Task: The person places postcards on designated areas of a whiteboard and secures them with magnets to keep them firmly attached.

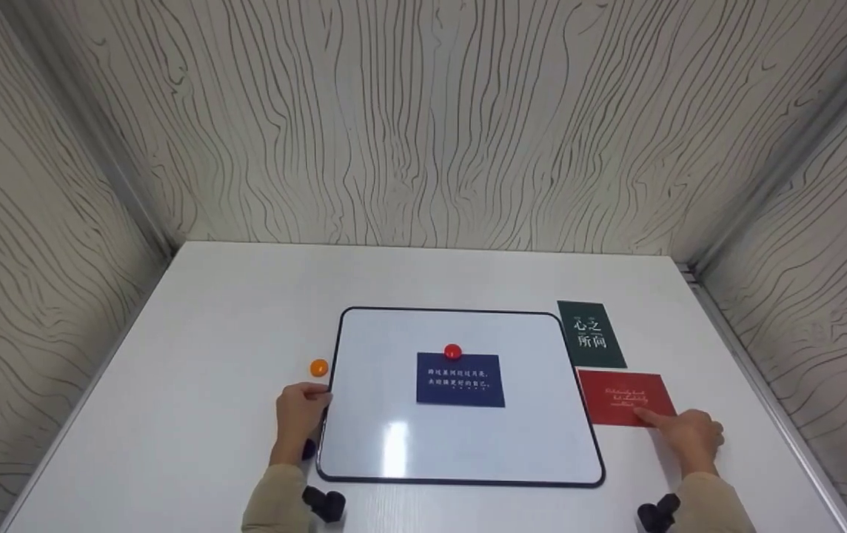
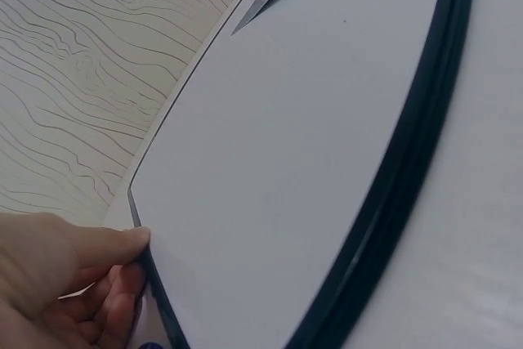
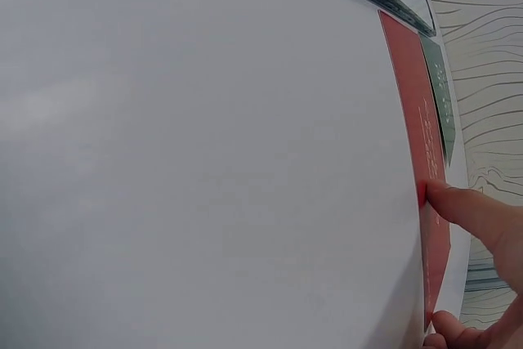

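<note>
A whiteboard with a black rim lies on the table. My left hand grips its left edge, the thumb on the rim and the other fingers curled beside it. Near the board's middle is a dark blue card with white writing, a round red magnet on its top edge. To the right of the board lies a red card. My right hand holds this card, thumb on its printed face and fingertips at its right-hand corner. The fingers' undersides are hidden.
A green card with white characters lies just beyond the red one. An orange round magnet sits left of the board, close to my left hand. Wood-patterned walls stand round the white table.
</note>
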### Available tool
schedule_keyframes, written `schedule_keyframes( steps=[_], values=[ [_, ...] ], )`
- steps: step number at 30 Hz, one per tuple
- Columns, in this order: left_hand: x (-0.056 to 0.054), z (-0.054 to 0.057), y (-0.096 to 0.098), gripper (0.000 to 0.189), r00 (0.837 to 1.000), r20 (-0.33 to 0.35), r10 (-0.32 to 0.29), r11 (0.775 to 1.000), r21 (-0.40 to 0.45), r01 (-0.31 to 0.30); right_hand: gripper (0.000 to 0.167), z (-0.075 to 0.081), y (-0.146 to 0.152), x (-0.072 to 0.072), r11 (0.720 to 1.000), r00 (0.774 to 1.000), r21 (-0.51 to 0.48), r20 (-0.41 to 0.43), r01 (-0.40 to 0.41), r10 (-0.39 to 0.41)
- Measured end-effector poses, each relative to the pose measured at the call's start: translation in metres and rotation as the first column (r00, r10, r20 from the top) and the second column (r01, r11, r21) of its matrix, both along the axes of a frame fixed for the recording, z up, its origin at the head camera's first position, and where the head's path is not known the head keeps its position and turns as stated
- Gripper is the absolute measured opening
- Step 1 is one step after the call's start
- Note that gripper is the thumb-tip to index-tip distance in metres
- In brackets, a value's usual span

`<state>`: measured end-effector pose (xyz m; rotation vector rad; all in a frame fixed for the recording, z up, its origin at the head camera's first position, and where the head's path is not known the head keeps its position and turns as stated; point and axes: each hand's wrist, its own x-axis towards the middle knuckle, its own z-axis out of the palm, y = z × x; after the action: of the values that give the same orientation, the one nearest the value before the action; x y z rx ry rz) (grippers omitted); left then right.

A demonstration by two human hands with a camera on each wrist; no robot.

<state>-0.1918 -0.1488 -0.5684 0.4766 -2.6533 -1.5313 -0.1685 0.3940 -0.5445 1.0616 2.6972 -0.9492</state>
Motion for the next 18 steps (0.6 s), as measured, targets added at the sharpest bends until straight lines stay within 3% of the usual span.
schedule_keyframes(
  steps=[9, 18],
  values=[
    [-0.001, -0.0015, 0.0004, 0.018, 1.0, -0.009, 0.003, 1.0, -0.016, -0.003, 0.092, -0.0001, -0.0004, 0.0015, 0.998, 0.998, -0.043, -0.04, 0.048, -0.049],
    [-0.0004, -0.0023, 0.0004, 0.018, 1.0, -0.01, -0.002, 1.0, -0.017, 0.002, 0.07, -0.0007, 0.0012, 0.0034, 0.995, 0.989, -0.047, -0.118, 0.084, -0.089]
  ],
)
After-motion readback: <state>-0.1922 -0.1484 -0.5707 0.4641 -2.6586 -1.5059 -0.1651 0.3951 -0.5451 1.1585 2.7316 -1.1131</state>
